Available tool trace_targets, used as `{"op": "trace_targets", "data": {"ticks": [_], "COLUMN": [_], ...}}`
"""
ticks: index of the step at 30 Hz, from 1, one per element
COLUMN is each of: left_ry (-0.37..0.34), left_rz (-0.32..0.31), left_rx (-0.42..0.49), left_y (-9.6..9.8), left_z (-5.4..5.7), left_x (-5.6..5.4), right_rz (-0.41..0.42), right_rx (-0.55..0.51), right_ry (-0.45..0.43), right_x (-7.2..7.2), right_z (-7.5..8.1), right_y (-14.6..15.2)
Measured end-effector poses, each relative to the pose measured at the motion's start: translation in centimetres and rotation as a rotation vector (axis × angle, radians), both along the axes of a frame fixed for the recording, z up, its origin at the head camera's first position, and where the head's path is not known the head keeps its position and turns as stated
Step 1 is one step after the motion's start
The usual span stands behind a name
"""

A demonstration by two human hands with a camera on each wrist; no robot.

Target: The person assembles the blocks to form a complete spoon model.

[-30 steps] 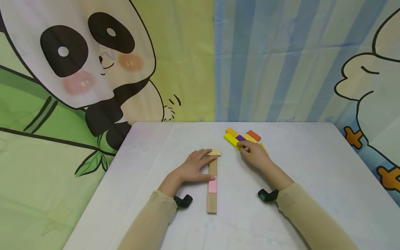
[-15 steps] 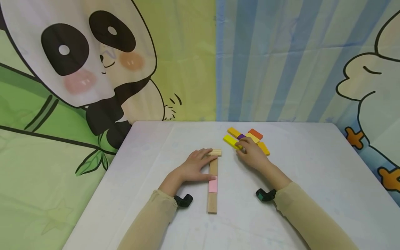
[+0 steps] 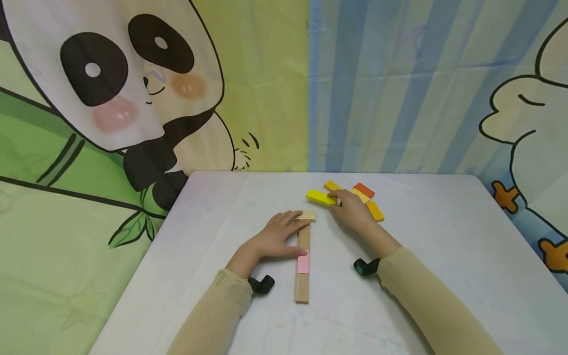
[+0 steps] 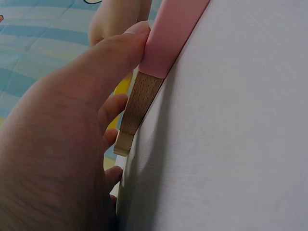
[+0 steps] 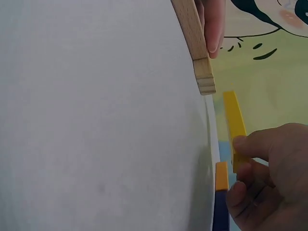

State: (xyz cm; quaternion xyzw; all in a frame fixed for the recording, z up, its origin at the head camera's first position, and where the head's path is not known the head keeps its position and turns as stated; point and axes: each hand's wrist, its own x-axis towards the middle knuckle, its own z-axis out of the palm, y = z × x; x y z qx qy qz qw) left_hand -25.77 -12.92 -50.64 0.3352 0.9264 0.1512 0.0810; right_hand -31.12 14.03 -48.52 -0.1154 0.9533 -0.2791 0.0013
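Observation:
In the head view my right hand (image 3: 352, 212) pinches a bright yellow block (image 3: 320, 197) between thumb and fingers. That block looks lifted off the table in the right wrist view. My left hand (image 3: 277, 239) lies with fingers spread beside a line of blocks. Its thumb touches the pink block (image 3: 303, 264), and its fingertips reach the pale wooden blocks (image 3: 307, 216) set crosswise at the far end. A brown wooden block (image 3: 304, 236) lies between these, and another wooden block (image 3: 302, 288) forms the near end.
Behind the right hand lie an orange-yellow block (image 3: 332, 186), a red-orange block (image 3: 365, 190), a pale yellow block (image 3: 361, 195) and another orange-yellow block (image 3: 375, 211). A purple block (image 5: 221, 211) shows in the right wrist view. The white table (image 3: 399, 296) ends at a printed cloth backdrop.
The right hand has taken the bright yellow block out of the cluster and moved it leftward, turning it. The left hand has stayed in place on the line of blocks.

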Motion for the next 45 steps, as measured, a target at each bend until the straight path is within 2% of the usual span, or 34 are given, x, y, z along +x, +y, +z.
{"op": "trace_targets", "data": {"ticks": [5, 9, 20, 23, 27, 31, 34, 37, 42, 45], "left_ry": [-0.009, -0.001, -0.032, -0.039, -0.02, 0.005, 0.0, -0.007, -0.003, -0.003], "left_rz": [0.006, 0.007, 0.04, 0.066, 0.101, 0.101, 0.1, 0.1, 0.095, 0.092], "left_rx": [0.01, 0.013, 0.025, 0.042, 0.032, -0.001, -0.015, -0.021, -0.011, -0.005], "left_y": [0.0, 0.0, 0.0, 0.1, 0.3, 0.4, 0.4, 0.5, 0.5, 0.5], "left_z": [-0.1, -0.1, 0.0, 0.0, -0.1, -0.3, -0.3, -0.3, -0.1, -0.1], "left_x": [0.0, -0.1, -0.1, -0.1, -0.1, 0.0, 0.0, 0.1, 0.1, 0.1], "right_rz": [0.092, 0.133, 0.163, 0.172, 0.18, 0.203, 0.214, 0.198, 0.102, 0.075], "right_rx": [-0.012, -0.03, -0.041, -0.049, -0.055, -0.036, -0.025, -0.024, -0.056, -0.058], "right_ry": [-0.017, -0.013, 0.007, 0.007, 0.006, -0.003, -0.003, 0.035, 0.063, 0.025], "right_x": [-0.4, -0.4, -0.4, -0.3, -0.3, -0.3, 0.1, 0.6, 1.3, 1.7], "right_z": [0.0, -0.2, -1.0, -1.0, -1.1, -1.1, -0.5, 0.5, 2.2, 2.6], "right_y": [-1.3, -2.0, -2.3, -2.4, -2.4, -2.1, -1.3, 0.3, 4.7, 7.9]}}
